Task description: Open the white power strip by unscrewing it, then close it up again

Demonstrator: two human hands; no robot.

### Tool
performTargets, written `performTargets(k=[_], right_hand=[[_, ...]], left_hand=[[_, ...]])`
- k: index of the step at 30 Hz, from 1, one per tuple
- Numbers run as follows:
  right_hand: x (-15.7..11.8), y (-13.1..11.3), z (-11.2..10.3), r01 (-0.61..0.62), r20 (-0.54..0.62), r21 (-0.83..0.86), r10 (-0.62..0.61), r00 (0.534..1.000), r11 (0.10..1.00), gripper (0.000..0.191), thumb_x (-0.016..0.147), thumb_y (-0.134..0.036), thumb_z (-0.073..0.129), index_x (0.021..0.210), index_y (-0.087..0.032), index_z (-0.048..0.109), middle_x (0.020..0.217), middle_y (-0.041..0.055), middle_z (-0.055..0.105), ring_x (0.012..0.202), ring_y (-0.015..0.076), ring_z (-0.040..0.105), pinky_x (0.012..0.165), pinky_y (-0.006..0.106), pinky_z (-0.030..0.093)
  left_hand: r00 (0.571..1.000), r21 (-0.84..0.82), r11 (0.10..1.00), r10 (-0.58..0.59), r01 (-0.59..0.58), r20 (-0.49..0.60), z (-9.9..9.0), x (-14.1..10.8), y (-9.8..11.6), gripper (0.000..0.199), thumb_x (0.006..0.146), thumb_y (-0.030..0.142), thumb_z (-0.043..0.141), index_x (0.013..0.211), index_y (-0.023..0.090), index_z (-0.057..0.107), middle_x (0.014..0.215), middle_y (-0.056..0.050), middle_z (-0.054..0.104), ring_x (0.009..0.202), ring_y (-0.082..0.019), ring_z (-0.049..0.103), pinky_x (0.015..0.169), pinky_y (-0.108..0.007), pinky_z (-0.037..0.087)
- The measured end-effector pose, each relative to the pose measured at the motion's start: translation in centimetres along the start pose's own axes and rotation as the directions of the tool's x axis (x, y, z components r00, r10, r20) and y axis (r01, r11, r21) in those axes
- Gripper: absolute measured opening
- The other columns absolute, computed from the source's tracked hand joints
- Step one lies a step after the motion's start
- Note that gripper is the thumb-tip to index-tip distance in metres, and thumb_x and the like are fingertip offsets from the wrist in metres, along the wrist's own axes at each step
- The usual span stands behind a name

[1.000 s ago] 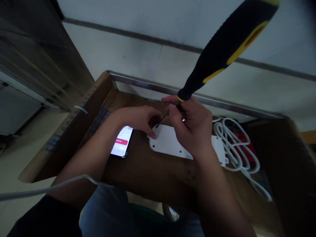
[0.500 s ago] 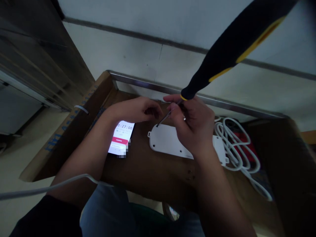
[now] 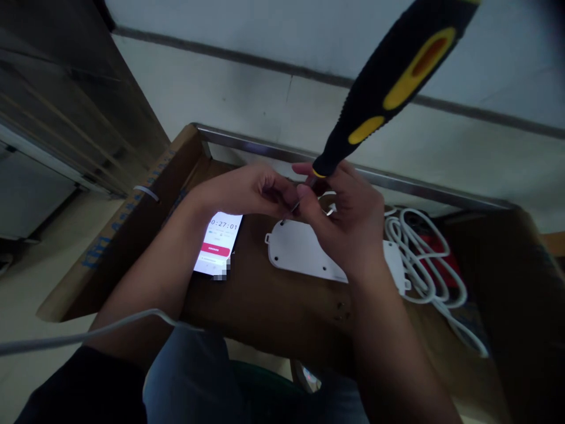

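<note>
My right hand (image 3: 344, 227) grips a screwdriver (image 3: 388, 88) with a black and yellow handle, its thin metal shaft slanting down-left. My left hand (image 3: 260, 191) is raised with its fingertips curled around the shaft's tip, and anything small between them is hidden. Just below lies a white plastic power strip casing (image 3: 304, 250), with several round holes and partly hidden by my right hand. A lit smartphone (image 3: 216, 244) showing a timer lies under my left wrist.
A coiled white cable (image 3: 424, 259) and a red object (image 3: 439, 250) lie to the right. Brown cardboard (image 3: 265, 300) is under everything, with a blue-printed flap (image 3: 119, 247) at left and a metal rail (image 3: 353, 168) behind. A grey cable (image 3: 88, 333) crosses my left forearm.
My left hand has moved right and closed around the screwdriver's tip, which has lifted off the casing. The handle has swung slightly left, and the timer has moved on by one second.
</note>
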State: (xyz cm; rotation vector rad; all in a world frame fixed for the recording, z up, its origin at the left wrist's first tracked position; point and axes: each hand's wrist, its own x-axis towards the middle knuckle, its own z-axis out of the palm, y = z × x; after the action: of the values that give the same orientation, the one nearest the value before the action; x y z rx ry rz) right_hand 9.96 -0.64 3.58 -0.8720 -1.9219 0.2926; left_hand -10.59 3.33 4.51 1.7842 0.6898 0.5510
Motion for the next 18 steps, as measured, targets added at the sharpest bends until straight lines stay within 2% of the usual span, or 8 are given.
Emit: performTargets(k=[2,5,11,14,18], right_hand=[[0.0,0.0,0.1,-0.037,-0.024,0.037,0.037,0.999,0.999,0.012,0.093,-0.028,0.071,0.105,-0.024,0.069,0.085,-0.0011,0.069,0.074,0.0127,0.066,0.069,0.03,0.057],[-0.2,0.1,0.4,-0.116,-0.047,0.114,0.122,0.991,0.987,0.022,0.089,-0.035,0.079,0.101,-0.025,0.064,0.085,-0.0025,0.07,0.076,0.0138,0.067,0.071,0.031,0.059],[-0.5,0.6,1.3,-0.187,-0.121,0.272,0.226,0.967,0.944,0.032,0.083,-0.032,0.086,0.094,-0.029,0.056,0.085,-0.0028,0.069,0.078,0.0162,0.069,0.072,0.033,0.059],[-0.5,0.5,1.4,-0.175,-0.141,0.292,0.223,0.965,0.94,0.029,0.082,-0.029,0.087,0.087,-0.028,0.058,0.083,-0.0033,0.07,0.077,0.016,0.069,0.071,0.032,0.059],[-0.3,0.2,1.0,-0.193,-0.083,0.26,0.221,0.972,0.946,0.018,0.085,-0.026,0.082,0.088,-0.024,0.064,0.087,-0.0022,0.074,0.079,0.0149,0.071,0.076,0.033,0.06]], left_hand=[[0.999,-0.032,0.999,0.0,-0.001,-0.034,0.2,0.2,-0.1,0.012,0.08,0.023,0.08,0.086,0.013,0.079,0.083,-0.003,0.076,0.079,-0.014,0.07,0.077,-0.025,0.056],[0.995,-0.042,0.999,-0.016,0.013,-0.095,0.5,0.5,-0.4,0.016,0.076,0.026,0.083,0.079,0.012,0.077,0.074,-0.001,0.071,0.074,-0.013,0.066,0.072,-0.025,0.053],[0.978,0.041,0.998,-0.032,0.042,-0.207,1.3,0.7,-0.4,0.03,0.071,0.03,0.088,0.07,0.014,0.063,0.067,0.004,0.059,0.07,-0.011,0.06,0.064,-0.021,0.047],[0.99,0.032,0.999,-0.037,0.042,-0.139,1.2,0.5,0.1,0.026,0.074,0.031,0.087,0.08,0.014,0.068,0.078,0.001,0.068,0.079,-0.014,0.067,0.071,-0.024,0.053],[0.998,-0.008,0.999,-0.044,0.043,-0.053,0.8,0.2,0.6,0.024,0.08,0.036,0.082,0.093,0.017,0.075,0.092,-0.002,0.076,0.096,-0.019,0.072,0.084,-0.029,0.058]])
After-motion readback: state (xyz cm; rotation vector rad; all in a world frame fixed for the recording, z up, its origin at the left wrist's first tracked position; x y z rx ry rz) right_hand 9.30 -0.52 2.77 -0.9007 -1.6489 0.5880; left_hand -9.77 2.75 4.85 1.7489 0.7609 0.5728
